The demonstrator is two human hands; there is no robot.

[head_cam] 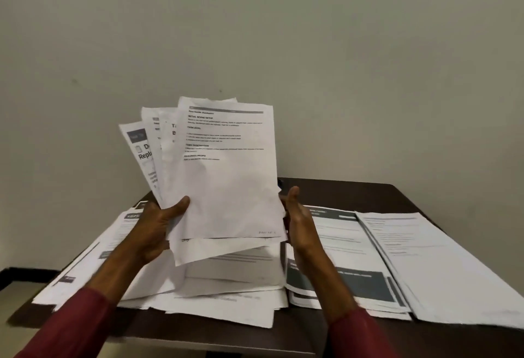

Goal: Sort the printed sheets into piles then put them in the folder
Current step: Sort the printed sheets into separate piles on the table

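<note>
Clamping fanned, crinkled white sheets (226, 176), left hand (158, 227) holds them upright; right hand (300, 221) flat alongside.

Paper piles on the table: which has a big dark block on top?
The white printed pile beside the right hand; only its top sheet has wide dark bands.

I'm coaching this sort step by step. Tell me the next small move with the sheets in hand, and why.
Probably pinch the right edge of the front sheet with the right hand and peel it off the fanned sheets. The left hand grips them low down; the right hand is open at that edge. The sheet's plain text layout resembles the far-right pile.
</note>
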